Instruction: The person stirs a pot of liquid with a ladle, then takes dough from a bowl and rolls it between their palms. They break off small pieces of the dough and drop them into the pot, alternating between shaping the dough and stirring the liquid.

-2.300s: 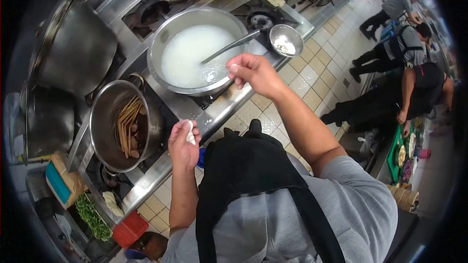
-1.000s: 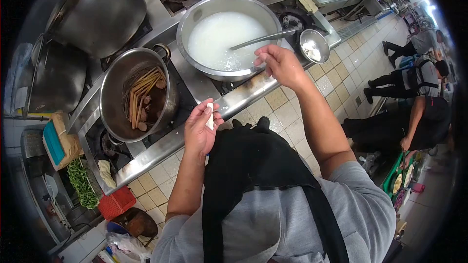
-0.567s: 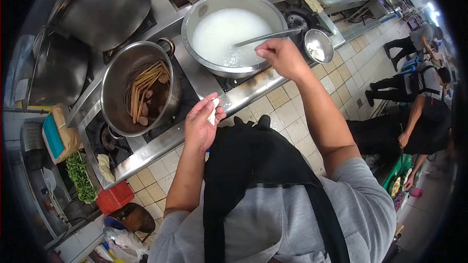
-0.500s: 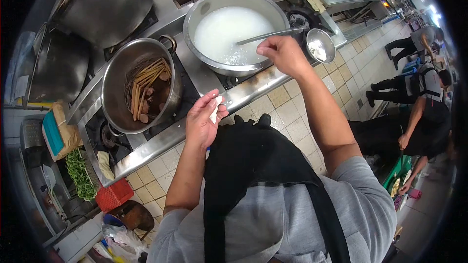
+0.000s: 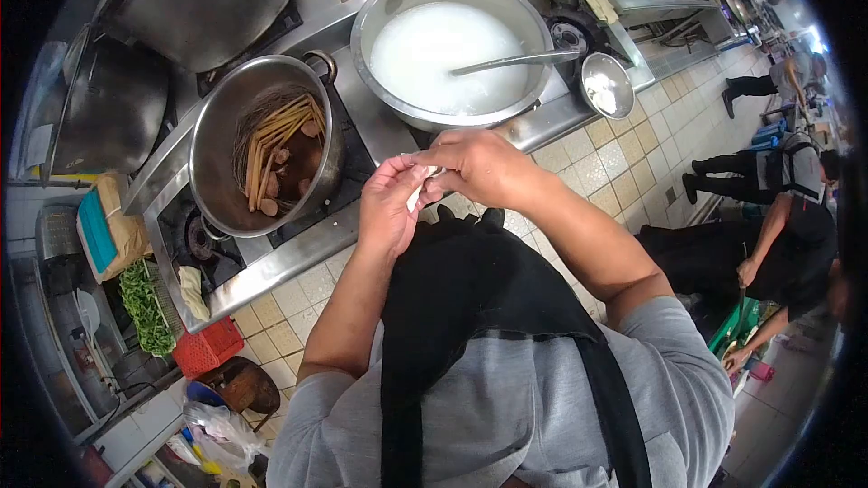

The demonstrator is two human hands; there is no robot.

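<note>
In front of my chest, my left hand [image 5: 391, 206] is closed around a soft-looking white piece [image 5: 421, 190] whose kind I cannot make out. My right hand [image 5: 484, 165] meets it from the right, its fingertips pinched on the upper end of the same piece. Just beyond both hands a large steel basin [image 5: 360, 50] holds milky white liquid. A long metal utensil [image 5: 515, 61] rests in that liquid with its handle over the right rim. To the right of the basin sits a small metal bowl [image 5: 622, 90] with white bits inside.
A deep pot [image 5: 203, 172] on the left holds brown liquid, yellowish stalks and chunky slices. Larger pots [image 5: 199, 9] stand behind it. The stove's steel front edge [image 5: 271, 271] runs before me. Greens [image 5: 145, 312] and a red basket [image 5: 210, 348] are lower left. Co-workers [image 5: 778, 244] stand right.
My right hand has come back from above the basin's near rim, down and left, and now touches the white piece in my left hand. The view has shifted slightly.
</note>
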